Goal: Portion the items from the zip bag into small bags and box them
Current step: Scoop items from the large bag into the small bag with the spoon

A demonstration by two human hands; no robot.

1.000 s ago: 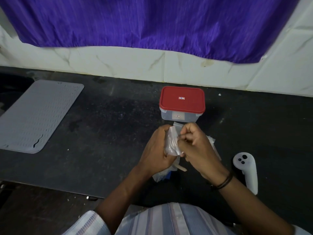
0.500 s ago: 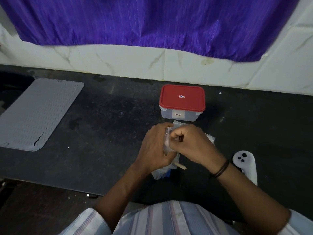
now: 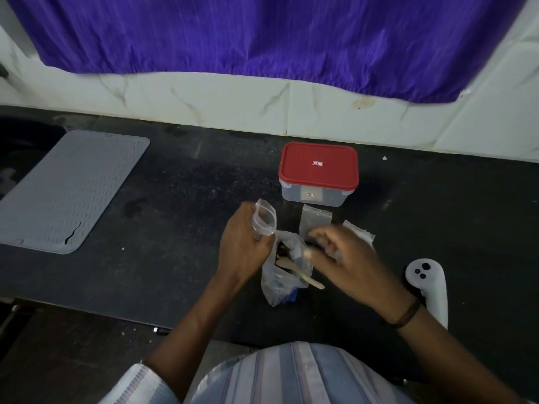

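Just below the red-lidded box [image 3: 318, 173], L hand [image 3: 242, 246] pinches a small bag [image 3: 264, 218], mouth open. R hand [image 3: 347, 263], blurred, fingers loose & empty over the zip bag [image 3: 281, 272].

Clear plastic small bag [image 3: 264, 221]; glossy red lid [image 3: 318, 165] — perhaps wooden stick [image 3: 300, 272].

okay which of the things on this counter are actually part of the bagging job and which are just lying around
Part of the job:
small bag in the left hand
big zip bag with a wooden stick
spare small bags
red-lidded box
right hand

Just lying about:
grey mat
white controller
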